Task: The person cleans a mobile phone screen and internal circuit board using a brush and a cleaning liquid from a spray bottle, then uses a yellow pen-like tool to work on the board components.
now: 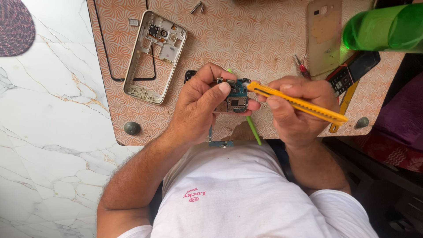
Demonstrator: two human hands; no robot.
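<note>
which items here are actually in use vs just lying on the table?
In use:
- left hand pinching the circuit board
- right hand holding the yellow utility knife against the board

Lying about:
- white phone frame
- gold back cover
- dark keypad phone
- green plastic tool
- green bottle
- tweezers

White phone mid-frame (152,57) lying flat, upper left | gold back cover (324,37) upper right | green bottle (381,28) at corner | dark keypad phone (354,70) beside it | patterned table (246,39) | marble floor (48,132)
</note>
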